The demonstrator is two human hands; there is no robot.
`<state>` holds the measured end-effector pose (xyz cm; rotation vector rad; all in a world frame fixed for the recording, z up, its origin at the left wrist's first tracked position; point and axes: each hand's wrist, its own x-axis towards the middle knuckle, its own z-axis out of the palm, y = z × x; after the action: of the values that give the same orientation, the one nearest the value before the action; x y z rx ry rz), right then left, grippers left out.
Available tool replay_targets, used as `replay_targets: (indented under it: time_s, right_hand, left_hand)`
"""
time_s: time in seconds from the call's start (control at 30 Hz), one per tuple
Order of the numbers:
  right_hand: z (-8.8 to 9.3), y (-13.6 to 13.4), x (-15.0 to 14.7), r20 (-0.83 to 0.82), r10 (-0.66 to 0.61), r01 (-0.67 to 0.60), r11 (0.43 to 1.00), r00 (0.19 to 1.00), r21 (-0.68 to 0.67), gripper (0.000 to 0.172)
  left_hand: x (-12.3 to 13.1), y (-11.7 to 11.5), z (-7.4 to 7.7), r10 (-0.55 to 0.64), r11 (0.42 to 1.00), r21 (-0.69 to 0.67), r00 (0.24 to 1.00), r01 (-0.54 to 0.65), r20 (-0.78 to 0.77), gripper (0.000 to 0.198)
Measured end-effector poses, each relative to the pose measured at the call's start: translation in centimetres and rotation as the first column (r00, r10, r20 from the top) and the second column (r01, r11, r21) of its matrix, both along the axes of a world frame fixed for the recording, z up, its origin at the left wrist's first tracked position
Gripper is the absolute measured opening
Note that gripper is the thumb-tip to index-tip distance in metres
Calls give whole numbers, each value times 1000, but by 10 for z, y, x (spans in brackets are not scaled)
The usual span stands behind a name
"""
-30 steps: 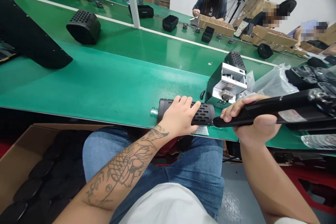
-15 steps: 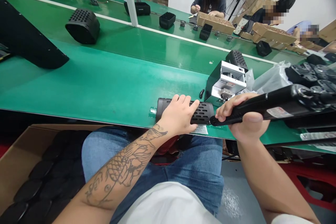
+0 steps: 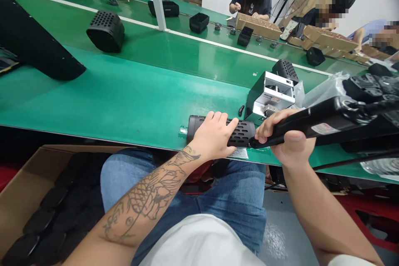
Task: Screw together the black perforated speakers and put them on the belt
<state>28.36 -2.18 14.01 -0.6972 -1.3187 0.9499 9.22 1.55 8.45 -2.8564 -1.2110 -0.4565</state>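
A black perforated cylinder-shaped housing (image 3: 243,131) lies on its side at the near edge of the green belt (image 3: 131,95). My left hand (image 3: 213,135) is wrapped over its middle, pressing it down. My right hand (image 3: 288,137) is closed around a long black electric screwdriver (image 3: 324,122), held nearly level, with its tip against the housing's right end. The tool's body and cable run off to the right.
A grey and white screw feeder box (image 3: 269,97) stands just behind the housing. Plastic bags with black parts (image 3: 368,85) lie at the right. More black housings (image 3: 105,30) sit on the belt. A carton of black parts (image 3: 46,212) is at my lower left. Other people sit across the line.
The view has shifted slightly. Both hands keep their hold, and the screwdriver's tip stays at the housing's right end.
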Motion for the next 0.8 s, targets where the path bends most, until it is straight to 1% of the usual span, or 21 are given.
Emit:
replay_targets:
  time_s: [0.07, 0.13, 0.2, 0.23, 0.27, 0.3, 0.37, 0.4, 0.43, 0.47, 0.53, 0.63, 0.7, 0.8]
  right_hand:
    - [3, -1, 4, 12, -11, 11, 1000, 1000, -10, 42]
    - [9, 0, 11, 2, -27, 27, 1000, 1000, 8, 48]
    - [17, 7, 20, -26, -79, 81, 993, 997, 84, 53]
    - [21, 13, 26, -48, -142, 147, 979, 989, 138, 54]
    - [24, 21, 30, -70, -233, 242, 952, 970, 187, 55]
    - [25, 30, 35, -95, -345, 357, 906, 934, 227, 55]
    - [25, 50, 43, -120, -553, 563, 780, 825, 275, 51]
    - [22, 60, 48, -107, -625, 625, 724, 773, 293, 48]
    - [18, 69, 52, -81, -673, 660, 685, 735, 308, 45]
    - [14, 77, 56, -43, -701, 675, 666, 712, 319, 42]
    - [4, 89, 64, 31, -724, 679, 660, 689, 321, 39]
    - [-7, 94, 70, 72, -721, 675, 675, 690, 298, 36]
    - [-9, 91, 70, 72, -711, 669, 686, 699, 286, 36]
    - [-4, 81, 63, 61, -686, 655, 715, 725, 245, 32]
  left_hand:
    - [0, 0, 0, 4, 1000, -5, 1000, -4, -4, 83]
    - [0, -1, 0, 10, 1000, -7, 1000, -10, -9, 84]
    - [1, -3, 0, 16, 1000, -6, 1000, -16, -16, 85]
    - [1, -4, 0, 18, 1000, -6, 1000, -18, -19, 85]
    - [1, -5, 0, 21, 1000, -6, 1000, -21, -22, 85]
    - [1, -6, 0, 24, 1000, -7, 999, -24, -25, 85]
    - [2, -8, 0, 33, 999, -9, 999, -33, -32, 86]
    - [3, -9, 0, 38, 999, -10, 999, -39, -36, 86]
    - [3, -9, 0, 43, 999, -11, 998, -44, -38, 86]
    - [3, -10, -1, 48, 999, -11, 998, -48, -40, 85]
    - [4, -10, -1, 53, 999, -9, 998, -53, -42, 85]
    - [5, -10, -2, 52, 999, -8, 998, -53, -36, 87]
    - [4, -9, -2, 49, 999, -17, 998, -49, -33, 87]
    - [0, -6, 2, 24, 998, -49, 999, -26, -40, 88]
